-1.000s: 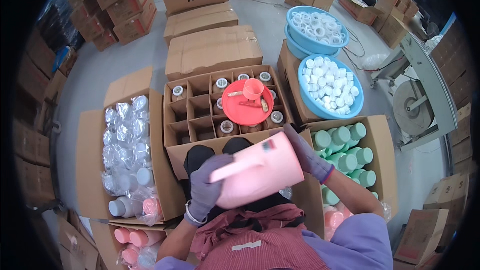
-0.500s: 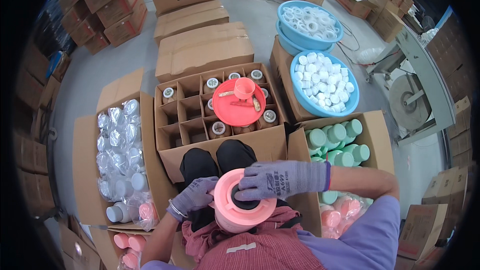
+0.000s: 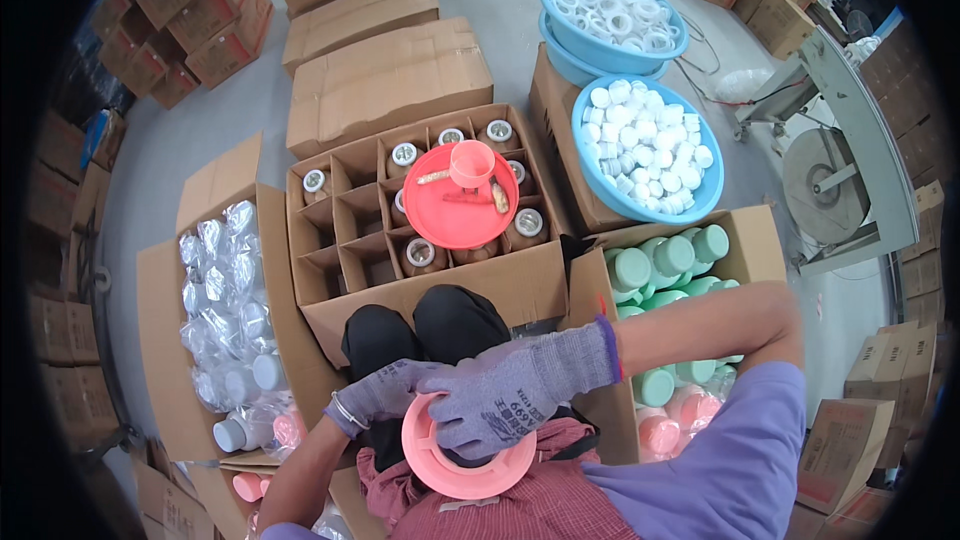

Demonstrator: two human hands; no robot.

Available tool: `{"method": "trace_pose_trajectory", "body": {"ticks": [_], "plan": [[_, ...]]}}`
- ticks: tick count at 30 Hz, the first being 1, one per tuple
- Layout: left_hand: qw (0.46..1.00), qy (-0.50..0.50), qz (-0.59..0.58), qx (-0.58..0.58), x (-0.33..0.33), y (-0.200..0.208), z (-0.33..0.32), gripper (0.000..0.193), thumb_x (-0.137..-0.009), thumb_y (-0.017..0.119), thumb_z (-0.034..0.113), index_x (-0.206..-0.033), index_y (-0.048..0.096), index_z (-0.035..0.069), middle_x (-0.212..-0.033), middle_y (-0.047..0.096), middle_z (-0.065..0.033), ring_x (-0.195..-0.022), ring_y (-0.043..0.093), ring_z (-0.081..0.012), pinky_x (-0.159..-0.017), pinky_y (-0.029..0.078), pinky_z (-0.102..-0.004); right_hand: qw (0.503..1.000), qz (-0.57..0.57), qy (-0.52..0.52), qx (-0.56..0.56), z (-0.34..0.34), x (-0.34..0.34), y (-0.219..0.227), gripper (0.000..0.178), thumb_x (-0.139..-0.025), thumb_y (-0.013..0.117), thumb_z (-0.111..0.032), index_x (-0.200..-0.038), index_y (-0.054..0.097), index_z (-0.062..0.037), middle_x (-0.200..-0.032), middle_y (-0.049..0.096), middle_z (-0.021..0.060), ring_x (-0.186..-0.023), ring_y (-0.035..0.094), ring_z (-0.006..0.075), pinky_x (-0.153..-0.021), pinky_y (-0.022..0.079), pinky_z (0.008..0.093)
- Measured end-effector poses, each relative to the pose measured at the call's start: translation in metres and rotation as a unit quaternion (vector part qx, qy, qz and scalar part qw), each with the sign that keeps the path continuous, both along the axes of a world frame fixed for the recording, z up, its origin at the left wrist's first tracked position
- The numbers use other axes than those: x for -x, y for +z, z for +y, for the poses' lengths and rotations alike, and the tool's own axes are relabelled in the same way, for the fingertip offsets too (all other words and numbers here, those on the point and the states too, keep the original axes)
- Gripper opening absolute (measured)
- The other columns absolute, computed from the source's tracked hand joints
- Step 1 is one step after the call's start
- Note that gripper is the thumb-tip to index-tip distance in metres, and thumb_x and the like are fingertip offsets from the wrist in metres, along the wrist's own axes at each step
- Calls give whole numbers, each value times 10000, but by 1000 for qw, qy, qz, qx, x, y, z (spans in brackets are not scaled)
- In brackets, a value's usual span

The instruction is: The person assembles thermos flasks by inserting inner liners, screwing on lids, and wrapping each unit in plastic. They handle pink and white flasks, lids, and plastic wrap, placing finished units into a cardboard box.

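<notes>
A pink plastic jug (image 3: 450, 478) with a wide round rim and a dark opening is tilted in my lap. My left hand (image 3: 388, 392), in a grey glove, is closed on its upper left side, where the handle is hidden. My right hand (image 3: 508, 396), gloved too, lies across the top, its fingers bent over the rim and covering much of the opening. Whether those fingers pinch anything small inside is hidden. Before my knees, a red round lid (image 3: 460, 218) carrying a small pink cup (image 3: 471, 164) and several stick-like pieces rests on bottles in a divided carton (image 3: 430, 292).
At left stands a carton of plastic-wrapped bottles (image 3: 235, 310). Green jugs (image 3: 672, 258) and pink ones fill the right carton. Blue basins hold white caps (image 3: 650, 150) and clear rings (image 3: 612, 15). A grey machine frame (image 3: 860, 170) stands far right; closed cartons (image 3: 390, 80) lie ahead.
The jug has tipped and shifted slightly left and down. My right hand has moved down and left over its opening, and my left hand has come close beside it. The view has shifted a little.
</notes>
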State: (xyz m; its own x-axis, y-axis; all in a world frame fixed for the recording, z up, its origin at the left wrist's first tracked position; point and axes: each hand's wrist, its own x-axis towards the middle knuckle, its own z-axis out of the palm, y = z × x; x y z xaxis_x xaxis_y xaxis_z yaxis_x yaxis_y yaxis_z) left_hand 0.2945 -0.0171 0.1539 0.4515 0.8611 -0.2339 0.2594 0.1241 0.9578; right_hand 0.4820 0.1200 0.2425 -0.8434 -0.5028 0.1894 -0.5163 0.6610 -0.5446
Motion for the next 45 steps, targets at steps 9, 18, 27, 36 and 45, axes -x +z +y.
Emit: {"method": "trace_pose_trajectory", "body": {"ticks": [9,18,27,36,45], "plan": [[995,-49,47,80,-4,-8,25,488,-847,692,233,-1299,593,80,-1186,669,-125,-1057,646,-303,-931,502,-357,951,275,-85,-113,-13,-2,-41,110,-807,630,-222,-792,628,-113,-808,637,34,-808,615,221,-735,488,361],[892,442,14,97,67,58,-18,250,-846,566,90,-1034,687,-22,-933,721,-94,-833,693,-187,-709,545,-305,721,90,-686,-38,287,-7,-117,392,-850,620,-80,-1241,591,-78,-1221,584,195,-1067,601,373,-913,505,436],[566,625,-526,113,50,11,-75,199,-959,461,143,-1110,555,53,-1039,617,-82,-1007,612,-248,-957,486,-438,581,80,-810,-16,341,-68,-211,518,-812,672,-170,-1283,496,-45,-1203,557,276,-1113,548,425,-964,432,493],[584,610,-533,53,34,-11,-73,203,-982,423,132,-1076,550,4,-854,621,-79,-846,648,-255,-715,603,-329,824,217,-501,151,35,52,-63,499,-850,725,-216,-1243,488,-20,-787,647,171,-683,667,369,-599,525,415],[690,684,-212,-109,36,-7,-58,203,-957,469,122,-956,617,-16,-859,665,-132,-793,688,-240,-691,584,-325,837,76,-457,291,42,94,-86,213,-988,518,-212,-1073,519,-18,-803,638,158,-620,647,308,-600,516,420]]}}
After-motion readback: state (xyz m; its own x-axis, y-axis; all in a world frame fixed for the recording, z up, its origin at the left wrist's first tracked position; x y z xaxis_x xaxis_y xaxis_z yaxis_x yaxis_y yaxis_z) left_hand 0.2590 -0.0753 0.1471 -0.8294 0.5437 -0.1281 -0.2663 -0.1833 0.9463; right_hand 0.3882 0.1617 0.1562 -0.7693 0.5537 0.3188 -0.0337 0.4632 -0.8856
